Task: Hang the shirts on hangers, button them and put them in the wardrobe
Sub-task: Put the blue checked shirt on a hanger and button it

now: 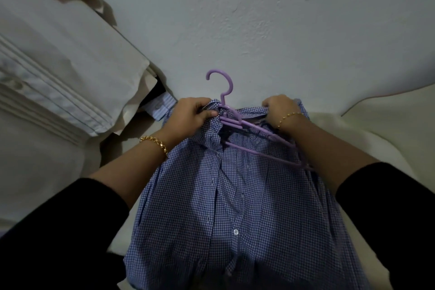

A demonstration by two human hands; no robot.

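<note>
Head view: checked shirt (235,195) spread front-up on bed (376,125), collar toward wall (259,19). Purple hanger (235,116) in neck opening, hook sticking out. Left hand (191,113) fingers pinch collar beside hook; right hand (280,109) fingers grip collar's other end.

- Shirt (235,195): small blue-and-white gingham check with white buttons down the front. It lies front side up on a pale surface, collar at the far end and hem at the near end. The fabric is creased and bunched around the collar. The left hand (193,113) grips the collar just left of the hanger's neck, and the right hand (280,108) grips the far right edge of the collar.
- Hanger (237,120): lilac plastic with several bars. Its hook points to the far side, past the collar. Its right arm lies exposed on top of the shirt's right front, slanting near and right. Its left arm is hidden under the bunched fabric.
</note>
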